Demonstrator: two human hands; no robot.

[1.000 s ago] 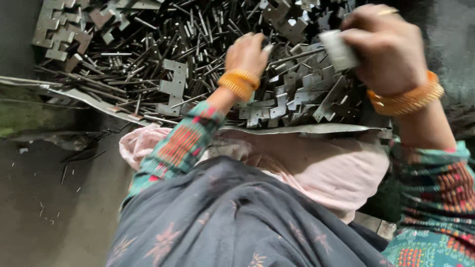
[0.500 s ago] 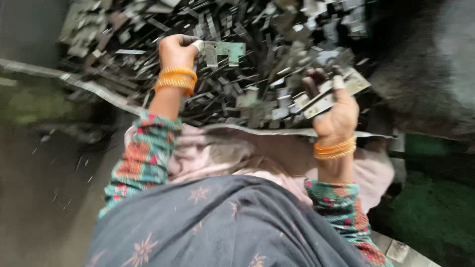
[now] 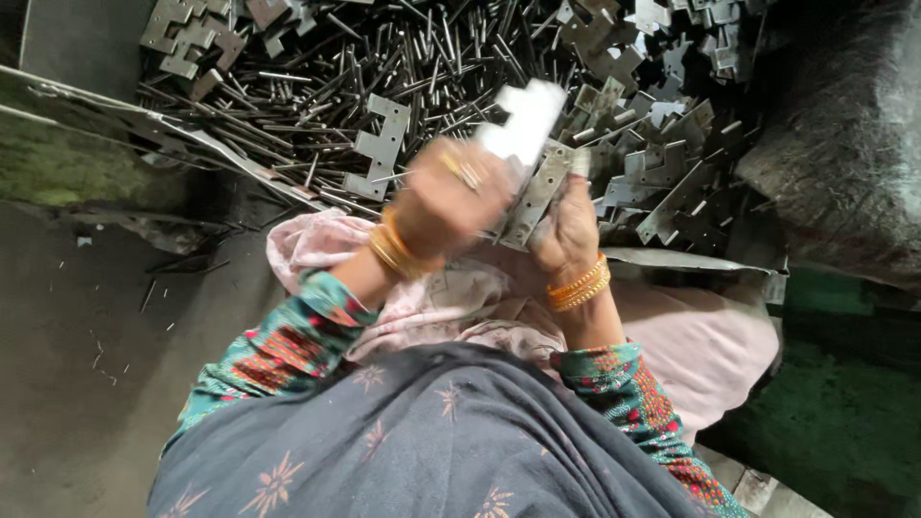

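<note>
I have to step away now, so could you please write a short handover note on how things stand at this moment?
Left hand: raised over the lap, closed on a pale hinge leaf, blurred.
Right hand: grips a grey hinge leaf with holes, meeting the left one.
Things: heap of hinge leaves and steel pins ahead, on the floor.
Done: two leaves picked and brought together.
Left: whether they are joined or a pin is in cannot be seen; the heap remains.
</note>
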